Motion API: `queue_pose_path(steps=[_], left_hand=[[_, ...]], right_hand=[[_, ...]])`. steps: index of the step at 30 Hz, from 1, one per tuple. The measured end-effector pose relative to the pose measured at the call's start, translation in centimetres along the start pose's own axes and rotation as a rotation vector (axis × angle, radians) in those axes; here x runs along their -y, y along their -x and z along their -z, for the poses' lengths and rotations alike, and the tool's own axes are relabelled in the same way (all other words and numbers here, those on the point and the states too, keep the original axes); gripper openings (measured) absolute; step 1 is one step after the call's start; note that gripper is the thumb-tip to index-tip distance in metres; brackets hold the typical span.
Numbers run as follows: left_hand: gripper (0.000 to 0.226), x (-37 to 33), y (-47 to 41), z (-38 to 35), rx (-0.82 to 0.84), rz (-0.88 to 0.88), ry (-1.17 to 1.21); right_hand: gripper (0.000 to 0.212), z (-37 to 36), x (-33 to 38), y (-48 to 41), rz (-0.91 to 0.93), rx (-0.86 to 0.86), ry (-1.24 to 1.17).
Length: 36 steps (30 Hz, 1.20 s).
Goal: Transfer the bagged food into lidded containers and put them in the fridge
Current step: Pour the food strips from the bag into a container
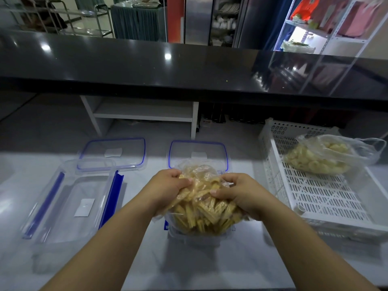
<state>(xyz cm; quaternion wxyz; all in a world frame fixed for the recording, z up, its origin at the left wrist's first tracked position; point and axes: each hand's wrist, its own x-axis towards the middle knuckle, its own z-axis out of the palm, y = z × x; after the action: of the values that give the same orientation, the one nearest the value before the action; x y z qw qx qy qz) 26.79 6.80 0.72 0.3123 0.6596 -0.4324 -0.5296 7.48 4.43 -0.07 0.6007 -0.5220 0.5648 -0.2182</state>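
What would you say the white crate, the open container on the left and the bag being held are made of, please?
The white crate looks like rigid matte plastic: moulded slots cover its floor and walls. The open container seems clear, glossy hard plastic; the counter shows through it. The bag looks like thin, crinkled plastic film, with yellow strips visible inside.

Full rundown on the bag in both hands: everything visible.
The bag is thin, clear, crinkled plastic packed with pale yellow-tan strips of food. It is over the middle clear container, resting in it or just above; I cannot tell which. The left hand and right hand grip its upper part from either side, fingers curled into the plastic. Its top bunches up behind the hands; tied or open is unclear.
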Motion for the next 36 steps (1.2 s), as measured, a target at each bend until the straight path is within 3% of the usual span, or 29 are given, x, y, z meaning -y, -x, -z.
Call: queue_pose_path(steps=[6, 12, 14, 17, 23, 28, 36], left_hand=[[0.006, -0.9, -0.4, 0.1, -0.054, -0.045, 0.086], [0.036, -0.2, 0.0, -0.4, -0.008, -0.017, 0.090], [0.030, 0.1, 0.5, -0.4, 0.043, -0.013, 0.119], [0.003, 0.3, 1.2, -0.2, 0.067, -0.025, 0.141], [0.020, -0.2, 2.5, 0.4, 0.106, 0.018, 0.129], [0.022, 0.1, 3.3, 0.4, 0.146, 0.057, 0.164], [0.027, -1.3, 2.5, 1.3, 0.147, 0.011, 0.186]], right_hand=[[0.019, -0.1, 1.1, -0.3, 0.069, -0.119, -0.081], [0.031, -0.9, 0.3, 0.0, 0.000, -0.056, -0.105], [0.035, -1.3, 0.0, 0.5, -0.005, -0.036, -0.092], [0.034, -1.3, 0.0, 1.1, 0.011, -0.032, -0.102], [0.030, -1.3, 0.5, 1.9, 0.004, -0.028, -0.069], [0.027, -1.4, 0.4, 2.8, -0.050, -0.030, -0.030], [0.026, -0.3, 2.8, 2.7, 0.047, -0.109, -0.039]])
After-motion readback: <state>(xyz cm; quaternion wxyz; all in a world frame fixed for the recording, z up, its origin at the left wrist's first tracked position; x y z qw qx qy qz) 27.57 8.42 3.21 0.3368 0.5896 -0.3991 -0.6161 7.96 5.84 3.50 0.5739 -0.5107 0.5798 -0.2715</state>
